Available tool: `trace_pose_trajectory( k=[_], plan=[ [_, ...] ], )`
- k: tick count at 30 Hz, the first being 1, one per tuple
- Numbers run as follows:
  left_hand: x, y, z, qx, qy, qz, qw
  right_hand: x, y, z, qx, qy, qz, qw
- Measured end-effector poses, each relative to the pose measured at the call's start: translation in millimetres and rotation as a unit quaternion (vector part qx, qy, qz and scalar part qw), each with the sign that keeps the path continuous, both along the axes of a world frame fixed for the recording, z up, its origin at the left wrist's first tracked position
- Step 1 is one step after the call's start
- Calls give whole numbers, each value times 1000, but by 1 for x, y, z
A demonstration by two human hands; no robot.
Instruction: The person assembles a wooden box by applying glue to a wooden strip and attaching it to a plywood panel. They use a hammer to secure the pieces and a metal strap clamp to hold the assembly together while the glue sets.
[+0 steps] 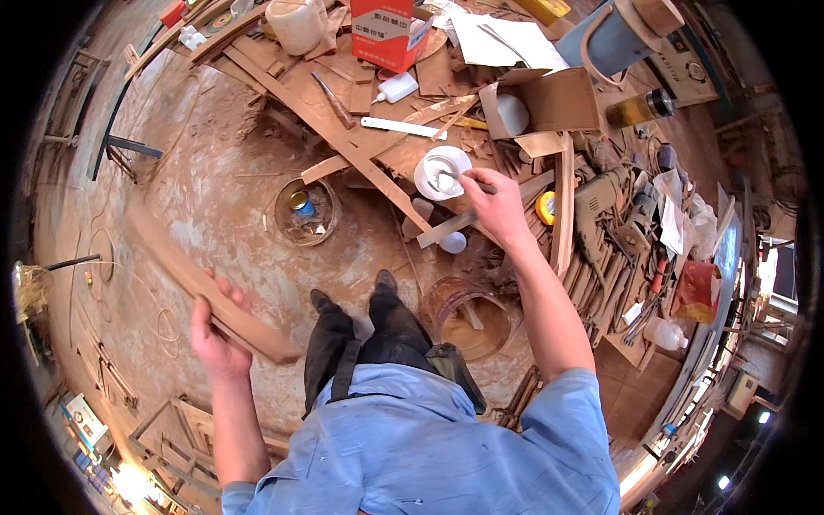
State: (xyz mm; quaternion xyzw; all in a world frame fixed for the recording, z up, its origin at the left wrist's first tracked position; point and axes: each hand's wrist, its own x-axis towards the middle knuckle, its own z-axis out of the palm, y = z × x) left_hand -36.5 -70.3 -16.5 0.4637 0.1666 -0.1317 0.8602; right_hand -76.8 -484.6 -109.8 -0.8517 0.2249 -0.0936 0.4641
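My left hand (pixel 220 335) grips a long wooden piece (pixel 193 279), fingers wrapped round its lower part. The wood is tilted above the floor, its far end smeared by motion. My right hand (pixel 499 209) pinches the dark handle of a thin tool (pixel 487 187) over the bench. The tool's other end reaches into a round white tub (pixel 421 174) with white paste (pixel 446 182) inside; its tip is too small to tell its kind. Beside the tub lies a flat wooden strip (pixel 399 199), and a white ruler-like strip (pixel 403 128) lies farther left.
An open cardboard box (pixel 558 99), a red box (pixel 382 36) and a white squeeze bottle (pixel 396 87) stand or lie on the cluttered bench. Several hand tools (pixel 614 270) fill its right side. On the floor are a round container (pixel 279 219) with a blue can (pixel 300 203) and a bucket (pixel 438 313).
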Motion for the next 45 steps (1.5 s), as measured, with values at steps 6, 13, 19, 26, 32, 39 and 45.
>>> trace_pose_trajectory(
  k=[6, 13, 19, 26, 32, 39, 45],
  plan=[
    [17, 4, -1, -54, 59, 56, 995, 3, -13, 3, 233, 61, -148, 959],
    [21, -12, -21, -108, 53, 13, 993, -35, -29, 30, 537, -93, -281, 790],
    [17, -30, -18, -66, 47, 25, 996, -46, 53, 99, 524, -82, -184, 828],
    [15, -38, -16, -61, 49, 20, 997, -42, 95, 90, 603, -74, -88, 789],
    [13, -28, -20, -67, 50, 35, 996, -37, 94, 83, 567, -56, -125, 812],
    [16, -29, -18, -62, 68, 55, 994, -32, 109, 88, 579, -58, -70, 810],
    [20, -21, -21, -49, 59, 59, 995, -30, 101, 84, 540, -64, -62, 837]
  ],
)
